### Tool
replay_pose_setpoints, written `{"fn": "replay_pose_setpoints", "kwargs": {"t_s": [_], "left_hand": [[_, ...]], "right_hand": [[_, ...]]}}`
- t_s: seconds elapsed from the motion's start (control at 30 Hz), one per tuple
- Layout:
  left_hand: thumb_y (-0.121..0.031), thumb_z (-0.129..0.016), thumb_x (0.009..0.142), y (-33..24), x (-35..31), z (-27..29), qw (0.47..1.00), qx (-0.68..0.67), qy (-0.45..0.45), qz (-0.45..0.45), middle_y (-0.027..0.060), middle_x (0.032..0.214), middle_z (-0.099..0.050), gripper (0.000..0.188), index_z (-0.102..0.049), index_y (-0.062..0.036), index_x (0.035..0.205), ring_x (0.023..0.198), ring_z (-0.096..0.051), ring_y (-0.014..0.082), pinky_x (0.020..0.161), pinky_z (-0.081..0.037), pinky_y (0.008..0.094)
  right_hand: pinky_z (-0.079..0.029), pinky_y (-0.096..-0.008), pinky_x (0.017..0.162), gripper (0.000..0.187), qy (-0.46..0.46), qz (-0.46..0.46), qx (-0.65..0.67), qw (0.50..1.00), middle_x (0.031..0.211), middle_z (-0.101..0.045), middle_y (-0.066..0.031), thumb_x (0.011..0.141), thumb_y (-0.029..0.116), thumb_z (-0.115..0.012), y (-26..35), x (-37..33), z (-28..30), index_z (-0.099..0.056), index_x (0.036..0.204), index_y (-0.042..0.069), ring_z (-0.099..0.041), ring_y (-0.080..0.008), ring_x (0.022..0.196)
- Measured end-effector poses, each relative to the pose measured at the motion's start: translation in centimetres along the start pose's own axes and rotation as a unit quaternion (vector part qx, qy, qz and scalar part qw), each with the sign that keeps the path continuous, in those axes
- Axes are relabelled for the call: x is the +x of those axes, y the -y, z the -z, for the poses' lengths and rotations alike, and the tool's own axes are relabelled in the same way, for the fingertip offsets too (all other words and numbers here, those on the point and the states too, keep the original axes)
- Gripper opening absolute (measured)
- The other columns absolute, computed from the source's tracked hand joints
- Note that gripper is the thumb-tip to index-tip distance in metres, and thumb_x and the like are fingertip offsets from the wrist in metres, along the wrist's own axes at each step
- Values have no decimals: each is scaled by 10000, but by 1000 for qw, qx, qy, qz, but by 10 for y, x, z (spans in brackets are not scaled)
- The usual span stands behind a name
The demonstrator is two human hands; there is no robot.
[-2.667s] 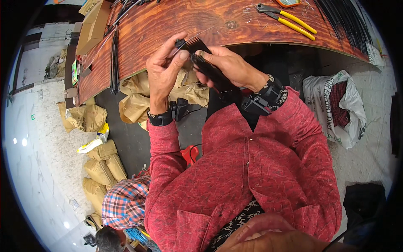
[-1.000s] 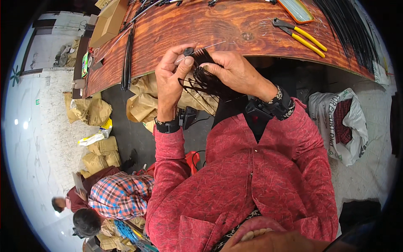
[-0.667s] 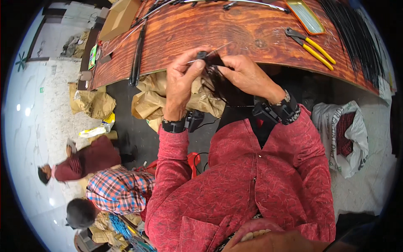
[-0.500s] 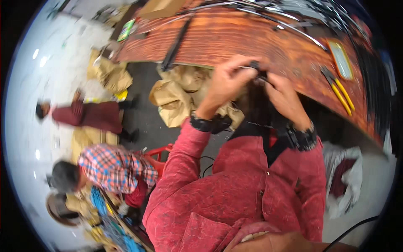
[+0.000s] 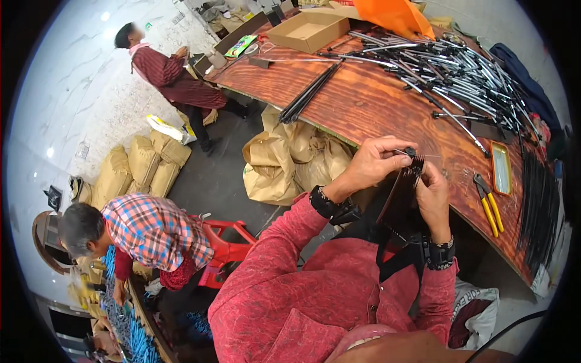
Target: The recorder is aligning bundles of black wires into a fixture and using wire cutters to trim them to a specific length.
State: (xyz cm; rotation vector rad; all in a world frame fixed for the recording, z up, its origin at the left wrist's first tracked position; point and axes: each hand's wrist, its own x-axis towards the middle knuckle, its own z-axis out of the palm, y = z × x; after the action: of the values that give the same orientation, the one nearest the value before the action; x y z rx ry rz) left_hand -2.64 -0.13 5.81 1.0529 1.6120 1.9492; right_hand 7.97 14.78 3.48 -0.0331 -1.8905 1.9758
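Both hands meet over the near edge of the wooden table (image 5: pixel 369 109). My left hand (image 5: pixel 376 166) pinches a small round black part (image 5: pixel 410 152) between thumb and fingers. A thin wire-like piece sticks out beside it. Close against it, my right hand (image 5: pixel 433 199) has its fingers curled around the top of a bundle of thin dark strips (image 5: pixel 396 196). Their upper ends fan out like comb teeth just below the black part. The bundle hangs down toward my lap, and its lower end is hard to make out.
Silver-and-black rods (image 5: pixel 448 78) are heaped at the table's far right. Yellow-handled pliers (image 5: pixel 490 209), an orange-rimmed tray (image 5: pixel 501 169) and black rods (image 5: pixel 535 206) lie right. A cardboard box (image 5: pixel 308 31) stands behind. Brown bags (image 5: pixel 275 166) and a seated person (image 5: pixel 160 233) are left.
The view has swung and sharpened, bringing more of the table and heaped rods into sight. Both hands stay close together at the small black part. The walking person appears more upright.
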Motion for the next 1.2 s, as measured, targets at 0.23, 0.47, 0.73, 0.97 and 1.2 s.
{"fn": "replay_pose_setpoints", "kwargs": {"t_s": [0.23, 0.47, 0.73, 0.97, 1.2], "left_hand": [[-19, -636, 900, -1, 1, 6, 999, 14, -39, 34, 27, 989, -697, 296, -663, -7, 1194, 809, -626, 60, 694, -503, 202], [20, -640, 892, 15, 12, 11, 998, 19, -27, 49, 62, 1037, -706, 308, -650, 22, 1200, 915, -653, 104, 817, -526, 242], [35, -614, 894, 7, 13, 12, 997, 46, -12, 58, 64, 1101, -692, 283, -660, 18, 1173, 971, -651, 118, 877, -518, 257], [-5, -659, 877, 18, 0, 10, 997, -12, 16, 75, 39, 1108, -698, 329, -649, -11, 1206, 961, -643, 85, 829, -516, 233], [-30, -664, 895, 6, 0, -4, 999, -14, 21, 36, 28, 1123, -671, 326, -644, -11, 1220, 971, -624, 90, 853, -504, 237]], "right_hand": [[-394, -316, 608, 167, 12, 43, -172, 984, 683, -430, -85, 852, 92, -617, -9, 9, -1, -507, 800, -22, -449, -135, 680], [-426, -288, 636, 137, 28, 27, -103, 994, 696, -502, -30, 887, 90, -601, -17, 12, 13, -581, 851, -41, -495, -88, 718], [-464, -256, 689, 135, 111, -45, -77, 990, 800, -602, 41, 907, 94, -629, -43, 26, 24, -671, 961, -23, -536, -55, 772], [-473, -235, 679, 138, 92, -54, -61, 992, 811, -654, 54, 896, 130, -672, -47, 10, 27, -705, 954, 9, -562, -45, 757], [-452, -234, 644, 149, 76, -32, -55, 995, 791, -629, 38, 907, 129, -666, -14, 4, 25, -680, 952, -12, -534, -33, 745]]}}
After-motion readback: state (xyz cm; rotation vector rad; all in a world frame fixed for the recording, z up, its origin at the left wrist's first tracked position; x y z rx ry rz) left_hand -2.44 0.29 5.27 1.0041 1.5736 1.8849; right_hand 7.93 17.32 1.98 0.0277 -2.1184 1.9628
